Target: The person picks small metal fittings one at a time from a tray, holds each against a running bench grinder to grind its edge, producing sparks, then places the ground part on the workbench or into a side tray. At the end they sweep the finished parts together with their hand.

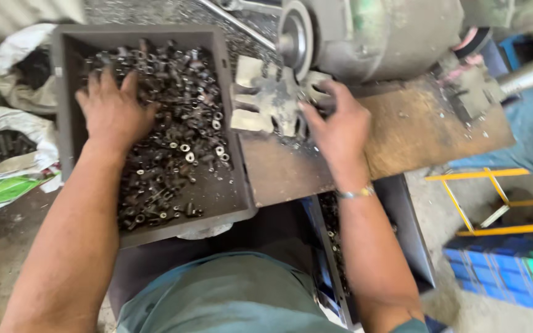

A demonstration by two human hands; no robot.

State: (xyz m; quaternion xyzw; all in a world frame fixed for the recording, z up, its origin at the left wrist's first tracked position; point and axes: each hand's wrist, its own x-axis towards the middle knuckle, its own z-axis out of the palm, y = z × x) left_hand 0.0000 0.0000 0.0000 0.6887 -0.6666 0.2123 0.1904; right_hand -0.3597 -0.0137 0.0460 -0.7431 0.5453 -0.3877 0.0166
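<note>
Your left hand [113, 110] is lying spread, palm down, on the small dark metal parts [174, 148] filling the grey tray [63, 92] at the worktop's [414, 129] left edge. Your right hand [339, 126] is resting, fingers spread, on the toothed metal fixture [266, 102] beside the grinding wheel [296, 38].

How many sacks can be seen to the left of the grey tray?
2: a white sack by the grey tray's upper left corner; a white-and-green sack below it. Others may be out of view.
</note>
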